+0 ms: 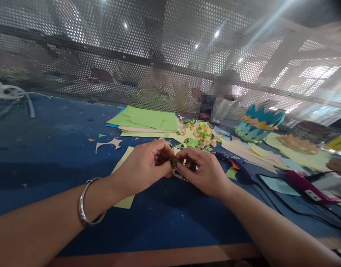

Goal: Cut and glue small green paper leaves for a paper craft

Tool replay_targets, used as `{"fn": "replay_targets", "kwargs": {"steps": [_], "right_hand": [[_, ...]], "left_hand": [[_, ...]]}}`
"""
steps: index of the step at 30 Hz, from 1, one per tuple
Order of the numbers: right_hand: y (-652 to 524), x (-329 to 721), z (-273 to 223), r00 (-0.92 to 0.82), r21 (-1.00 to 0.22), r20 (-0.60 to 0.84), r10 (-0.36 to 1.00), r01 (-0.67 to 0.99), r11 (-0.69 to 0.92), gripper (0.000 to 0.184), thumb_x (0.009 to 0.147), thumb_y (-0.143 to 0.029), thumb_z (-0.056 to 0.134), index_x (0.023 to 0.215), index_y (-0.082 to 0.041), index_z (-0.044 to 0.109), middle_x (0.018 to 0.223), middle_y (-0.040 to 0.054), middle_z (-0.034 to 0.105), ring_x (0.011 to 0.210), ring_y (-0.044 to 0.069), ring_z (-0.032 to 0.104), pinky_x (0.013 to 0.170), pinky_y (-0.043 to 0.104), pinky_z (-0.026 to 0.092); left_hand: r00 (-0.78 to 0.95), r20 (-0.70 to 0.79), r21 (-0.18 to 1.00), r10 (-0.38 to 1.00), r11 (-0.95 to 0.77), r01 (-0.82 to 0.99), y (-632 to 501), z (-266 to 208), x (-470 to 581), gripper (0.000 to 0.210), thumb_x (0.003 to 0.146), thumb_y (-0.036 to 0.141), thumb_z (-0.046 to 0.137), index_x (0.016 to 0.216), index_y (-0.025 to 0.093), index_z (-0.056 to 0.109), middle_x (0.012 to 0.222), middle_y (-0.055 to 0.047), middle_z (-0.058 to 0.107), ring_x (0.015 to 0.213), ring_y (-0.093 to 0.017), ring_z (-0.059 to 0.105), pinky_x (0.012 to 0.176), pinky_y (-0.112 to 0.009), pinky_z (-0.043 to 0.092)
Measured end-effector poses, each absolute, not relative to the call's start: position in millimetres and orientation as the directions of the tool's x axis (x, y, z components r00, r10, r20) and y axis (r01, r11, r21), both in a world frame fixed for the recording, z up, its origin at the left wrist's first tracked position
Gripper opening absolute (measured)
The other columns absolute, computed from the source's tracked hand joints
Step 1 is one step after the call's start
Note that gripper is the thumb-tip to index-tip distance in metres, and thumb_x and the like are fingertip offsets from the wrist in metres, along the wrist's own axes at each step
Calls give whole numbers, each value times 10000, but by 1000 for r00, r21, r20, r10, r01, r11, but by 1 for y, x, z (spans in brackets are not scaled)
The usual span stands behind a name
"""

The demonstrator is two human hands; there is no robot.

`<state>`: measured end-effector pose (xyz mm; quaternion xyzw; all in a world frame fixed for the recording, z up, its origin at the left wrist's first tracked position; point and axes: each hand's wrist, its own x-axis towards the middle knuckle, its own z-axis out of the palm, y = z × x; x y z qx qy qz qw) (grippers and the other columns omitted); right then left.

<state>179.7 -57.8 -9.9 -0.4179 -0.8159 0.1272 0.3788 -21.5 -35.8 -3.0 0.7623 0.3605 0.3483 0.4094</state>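
Near the middle of the blue table, my left hand (144, 168) and my right hand (203, 170) meet at the fingertips. Both pinch a small dark green folded paper piece (173, 163), mostly covered by fingers. A narrow shiny metal thing (180, 176) shows below my right fingers; its kind is hidden. Under my left wrist lies a pale yellow paper strip (125, 201). Just beyond my hands spreads a heap of small curled green and peach paper pieces (202, 132). A blue glue gun (239, 168) with an orange trigger lies right of my right hand.
A stack of green paper sheets (148, 119) lies behind my hands, beside paper scraps (109, 144). Rightward stand a teal zigzag paper crown (261, 122) and a magenta power strip (311, 188) with black cables. Perforated metal panel (117, 55) closes the back. Another person's hand (337, 165) shows at the right edge.
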Motion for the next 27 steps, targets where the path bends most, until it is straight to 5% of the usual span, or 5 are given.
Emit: {"fn": "replay_targets", "kwargs": {"steps": [27], "right_hand": [[-63, 174, -11, -371, -460, 543, 754, 620, 636, 106, 848, -134, 595, 929, -183, 643, 776, 2, 634, 624, 104, 549, 575, 230, 429]], "left_hand": [[513, 166, 952, 842, -273, 139, -31, -2, -26, 81, 769, 181, 715, 822, 151, 662, 751, -20, 713, 704, -144, 663, 687, -272, 509]]}}
